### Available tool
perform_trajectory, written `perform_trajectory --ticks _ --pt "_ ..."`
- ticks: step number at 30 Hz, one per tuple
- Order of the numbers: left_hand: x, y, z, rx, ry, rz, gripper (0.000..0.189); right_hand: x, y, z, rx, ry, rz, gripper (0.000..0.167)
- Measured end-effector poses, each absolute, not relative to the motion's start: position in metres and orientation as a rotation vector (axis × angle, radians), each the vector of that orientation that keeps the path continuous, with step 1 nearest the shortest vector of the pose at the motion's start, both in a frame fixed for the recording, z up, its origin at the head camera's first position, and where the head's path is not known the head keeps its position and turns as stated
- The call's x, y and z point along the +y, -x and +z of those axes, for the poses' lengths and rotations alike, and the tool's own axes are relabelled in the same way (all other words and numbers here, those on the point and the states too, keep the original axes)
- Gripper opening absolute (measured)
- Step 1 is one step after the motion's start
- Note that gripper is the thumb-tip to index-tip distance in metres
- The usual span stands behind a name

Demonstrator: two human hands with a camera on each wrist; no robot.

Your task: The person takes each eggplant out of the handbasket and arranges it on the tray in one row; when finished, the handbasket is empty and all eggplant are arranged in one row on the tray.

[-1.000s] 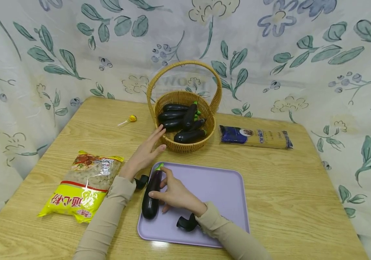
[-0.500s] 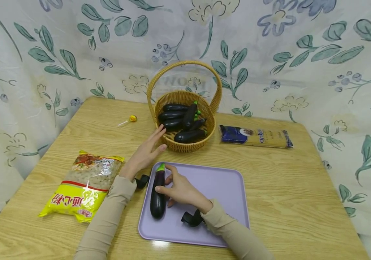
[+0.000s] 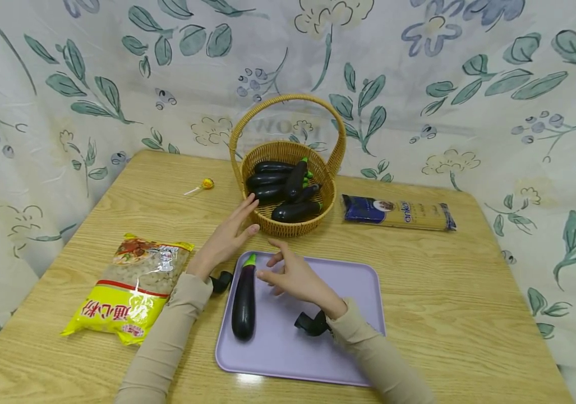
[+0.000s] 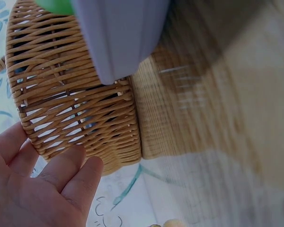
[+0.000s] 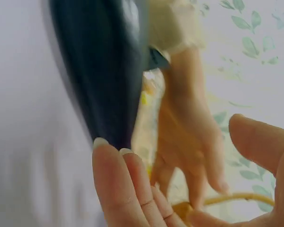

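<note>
On the left side of the lilac tray lies one dark eggplant, its green stem end toward the basket. Just right of that eggplant is my right hand, fingers loosely bent and holding nothing. In the right wrist view its fingertips appear close to the eggplant's narrow end; I cannot tell if they touch. My left hand reaches to the wicker basket, and its straight fingers rest against the woven side. Inside the basket are several more eggplants.
Left of the left forearm lies a yellow bag of pasta. A lollipop sits left of the basket, and a long spaghetti packet right of it. A tall handle arches over the basket. Behind the table hangs a floral curtain.
My right hand shifted the eggplant slightly rightward on the tray, then let go and moved up and right, away from it. The left hand stayed at the basket.
</note>
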State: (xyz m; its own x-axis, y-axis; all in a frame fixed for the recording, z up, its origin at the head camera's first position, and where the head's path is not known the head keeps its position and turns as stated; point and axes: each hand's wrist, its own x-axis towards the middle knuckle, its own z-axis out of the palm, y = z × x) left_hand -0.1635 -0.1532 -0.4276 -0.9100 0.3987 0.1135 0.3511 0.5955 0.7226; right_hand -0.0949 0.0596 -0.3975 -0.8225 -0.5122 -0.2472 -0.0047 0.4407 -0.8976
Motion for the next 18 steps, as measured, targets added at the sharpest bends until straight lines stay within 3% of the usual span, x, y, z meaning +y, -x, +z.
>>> perform_trajectory --ticks 18 --pt "-0.153 0.163 -0.428 2.760 -0.654 1.224 0.069 0.099 0.177 -0.354 2.261 0.362 -1.829 0.058"
